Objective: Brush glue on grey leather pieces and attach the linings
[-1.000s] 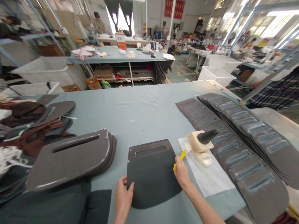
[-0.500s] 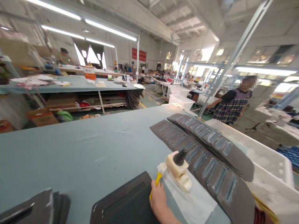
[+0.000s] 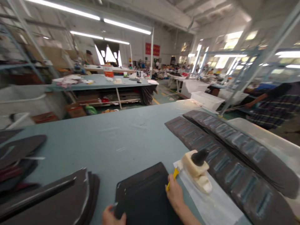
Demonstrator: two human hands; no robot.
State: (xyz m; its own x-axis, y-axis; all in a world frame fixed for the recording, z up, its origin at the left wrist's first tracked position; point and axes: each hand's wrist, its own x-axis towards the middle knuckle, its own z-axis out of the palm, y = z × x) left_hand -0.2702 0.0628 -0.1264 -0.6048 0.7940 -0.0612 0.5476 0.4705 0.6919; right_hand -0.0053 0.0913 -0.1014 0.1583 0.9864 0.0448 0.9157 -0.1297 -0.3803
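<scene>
My right hand (image 3: pixel 175 191) is closed round a yellow-handled brush (image 3: pixel 175 173), beside the right edge of a black panel (image 3: pixel 145 193). My left hand (image 3: pixel 113 216) is at the panel's lower left edge, thumb and fingers apart, touching or close to it. Right of the brush, a cream block container (image 3: pixel 195 165) with a black nozzle (image 3: pixel 199 157) sits on a white sheet (image 3: pixel 206 204). Two overlapping rows of dark grey pieces (image 3: pixel 236 175) with whitish strips lie further right.
Stacked dark pieces (image 3: pixel 53 200) lie at the left of the blue-green table (image 3: pixel 112 137). A metal post (image 3: pixel 253 73) and a white bin (image 3: pixel 269 134) stand beyond the right edge. A person (image 3: pixel 276 103) is at the far right.
The view has swung left, so things appear further right. My left hand has come into view at the black panel. My right hand still holds the brush.
</scene>
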